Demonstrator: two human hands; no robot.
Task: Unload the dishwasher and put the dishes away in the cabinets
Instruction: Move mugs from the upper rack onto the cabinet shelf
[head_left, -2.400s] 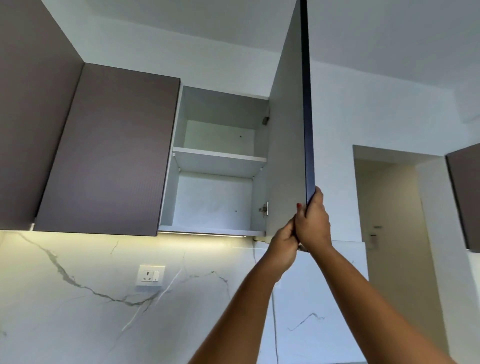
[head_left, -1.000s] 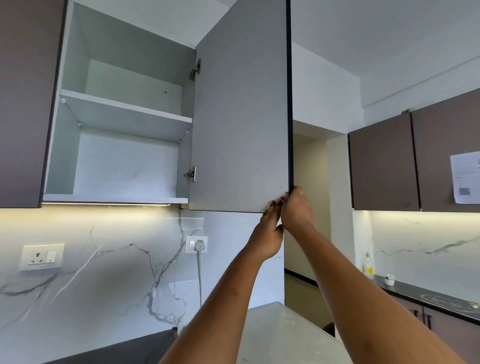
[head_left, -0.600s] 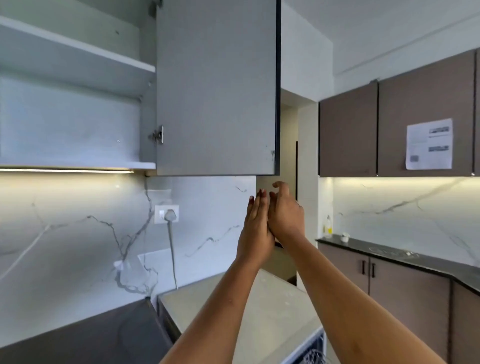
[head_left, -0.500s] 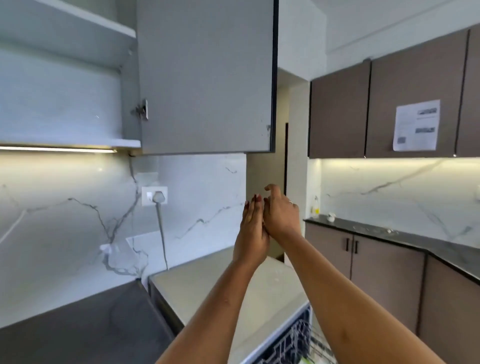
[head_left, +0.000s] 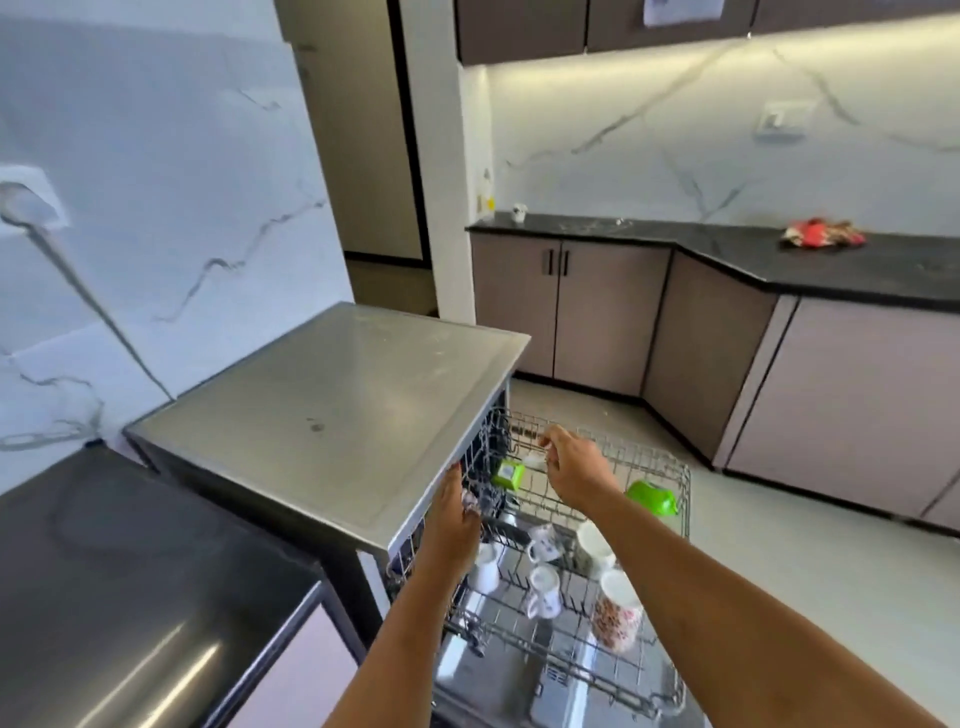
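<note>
- Reaching into the open dishwasher (head_left: 332, 415) is the step in hand. Both racks are drawn out and full, so by my judgement the unloading has barely begun.
- The right hand (head_left: 576, 467) hovers over the upper rack (head_left: 654, 467) with its fingers loosely curled. Something small and pale sits at its fingertips, but the blur hides whether it is pinched, so I cannot tell.
- The left hand (head_left: 452, 525) lies at the near-left edge of that rack, just under the lip of the steel top. Its fingers are straight and grip nothing that I can make out.
- The upper rack carries a small green box (head_left: 509, 474) and a green plastic piece (head_left: 652, 498).
- The lower rack (head_left: 649, 691) holds the mugs: a plain white mug (head_left: 485, 569), a patterned mug (head_left: 543, 597) and a tall floral cup (head_left: 615, 616), among others.
- The next move likely calls for a firm hold on one dish, lifted straight up clear of the wire tines. The person then has to turn back to the cabinets, which are out of frame here.
- The green box bears a pale mark, too blurred to read.
- A sheet of paper (head_left: 680, 10) hangs on a wall cabinet at the top edge, cropped and illegible.
- No brand shows on the dishwasher.
</note>
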